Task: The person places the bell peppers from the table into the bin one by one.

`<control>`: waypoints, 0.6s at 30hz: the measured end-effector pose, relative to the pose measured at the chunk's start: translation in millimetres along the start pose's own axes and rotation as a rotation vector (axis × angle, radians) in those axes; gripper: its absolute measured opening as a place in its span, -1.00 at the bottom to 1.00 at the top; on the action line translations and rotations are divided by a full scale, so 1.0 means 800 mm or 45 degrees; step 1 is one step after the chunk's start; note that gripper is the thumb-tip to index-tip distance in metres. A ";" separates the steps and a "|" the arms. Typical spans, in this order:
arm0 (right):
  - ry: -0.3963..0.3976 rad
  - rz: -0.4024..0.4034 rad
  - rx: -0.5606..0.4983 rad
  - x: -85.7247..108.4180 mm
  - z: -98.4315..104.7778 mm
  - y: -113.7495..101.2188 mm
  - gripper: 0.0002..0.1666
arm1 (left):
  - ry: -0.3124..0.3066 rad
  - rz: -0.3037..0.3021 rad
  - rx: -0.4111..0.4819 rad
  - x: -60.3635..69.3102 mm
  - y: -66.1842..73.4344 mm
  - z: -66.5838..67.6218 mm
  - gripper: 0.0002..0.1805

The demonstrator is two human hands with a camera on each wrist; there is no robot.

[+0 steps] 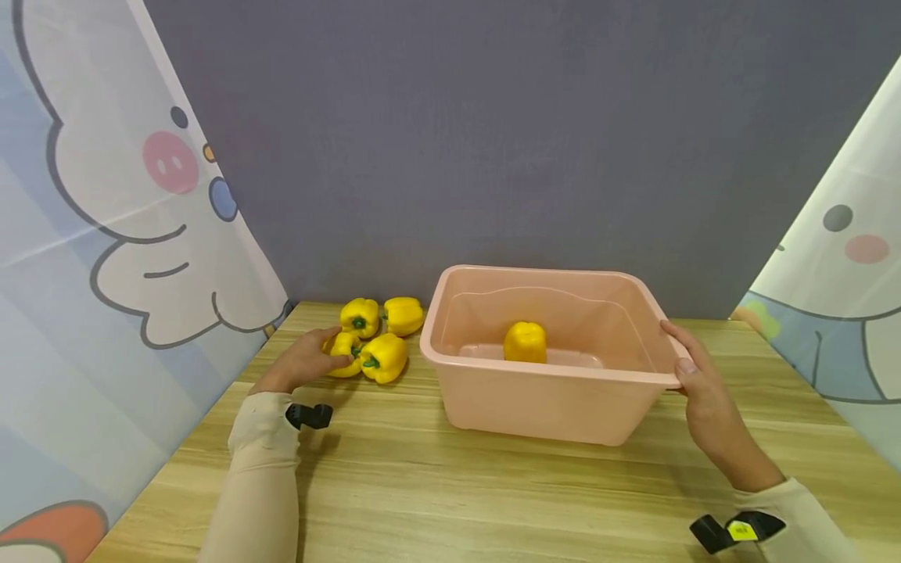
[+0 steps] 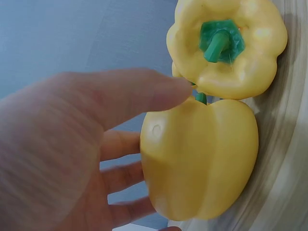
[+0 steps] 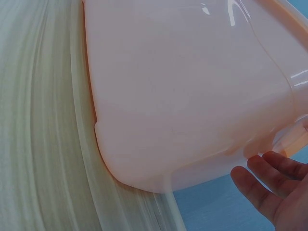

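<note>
- Nearest: my pale sleeves (image 1: 260,477) over the wood-grain table (image 1: 422,500), a black wrist mount (image 1: 310,416) on each.
- Right hand (image 1: 714,407): thumb over the rim, other fingers outside and below it, pinching the right end of the pink bin (image 1: 535,403); probably to steady it, since a rim is easy to hook.
- Left hand (image 1: 299,363): thumb one side, fingers the other, wide enough to hold the left front pepper (image 2: 207,163), which lay on the table. Squeeze strength: couldn't tell. Came at its rounded side, I'd guess because its stem end faced the next fruit.
- That neighbour, the right front pepper (image 1: 387,358), sat just beside, stem toward my hand.
- Inside the bin: one yellow pepper (image 1: 525,342), base hidden by the front wall.
- Behind the front pair: two back peppers (image 1: 360,307), probably clustered for easy left-side reach.
- Farthest: grey panel (image 1: 493,141), cartoon cloths (image 1: 176,274) flanking it.
</note>
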State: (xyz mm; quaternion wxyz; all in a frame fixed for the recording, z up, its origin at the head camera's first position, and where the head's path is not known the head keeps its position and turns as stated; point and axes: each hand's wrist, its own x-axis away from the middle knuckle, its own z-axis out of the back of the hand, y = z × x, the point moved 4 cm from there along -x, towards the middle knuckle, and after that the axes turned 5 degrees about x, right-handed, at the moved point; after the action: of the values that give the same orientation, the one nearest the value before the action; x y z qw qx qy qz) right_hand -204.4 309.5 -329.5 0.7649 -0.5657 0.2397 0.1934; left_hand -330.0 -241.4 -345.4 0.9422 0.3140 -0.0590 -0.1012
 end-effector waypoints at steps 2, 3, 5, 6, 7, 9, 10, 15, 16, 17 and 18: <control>-0.001 -0.001 -0.015 0.000 0.000 0.000 -0.42 | -0.009 0.013 0.001 0.000 0.000 0.000 -0.10; -0.001 -0.001 -0.022 0.000 0.000 0.000 -0.42 | -0.014 0.017 -0.003 0.001 0.001 0.000 -0.08; 0.000 -0.002 -0.034 0.000 -0.001 0.000 -0.42 | -0.014 0.028 -0.014 0.001 0.001 0.000 -0.07; 0.001 -0.001 -0.036 0.000 -0.001 0.000 -0.42 | -0.013 0.032 -0.018 0.002 0.001 0.000 -0.07; 0.003 0.000 -0.034 0.000 -0.001 0.000 -0.42 | -0.013 0.025 -0.029 0.002 0.001 0.000 -0.06; 0.003 -0.002 -0.034 0.000 -0.001 0.001 -0.42 | -0.008 0.012 -0.041 0.003 0.003 0.000 -0.05; 0.004 0.000 -0.023 -0.001 0.000 0.001 -0.42 | -0.002 0.006 -0.044 0.002 0.003 -0.001 -0.05; 0.003 0.002 -0.019 -0.001 0.000 0.000 -0.42 | 0.013 -0.024 -0.080 0.000 0.005 -0.003 -0.04; 0.003 0.006 -0.017 -0.001 0.000 0.000 -0.42 | 0.015 -0.022 -0.088 0.000 0.005 -0.004 -0.04; 0.004 0.006 -0.027 -0.001 0.000 0.000 -0.42 | 0.015 -0.024 -0.099 -0.001 0.005 -0.004 -0.04; 0.005 0.006 -0.032 -0.001 0.000 0.001 -0.42 | 0.016 -0.022 -0.110 -0.001 0.005 -0.005 -0.04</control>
State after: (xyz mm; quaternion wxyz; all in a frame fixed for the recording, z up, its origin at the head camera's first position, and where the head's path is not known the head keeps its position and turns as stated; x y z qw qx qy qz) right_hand -205.2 309.4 -329.5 0.7568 -0.5751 0.2403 0.1972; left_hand -330.0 -236.2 -346.1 0.9543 0.2741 -0.0458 -0.1096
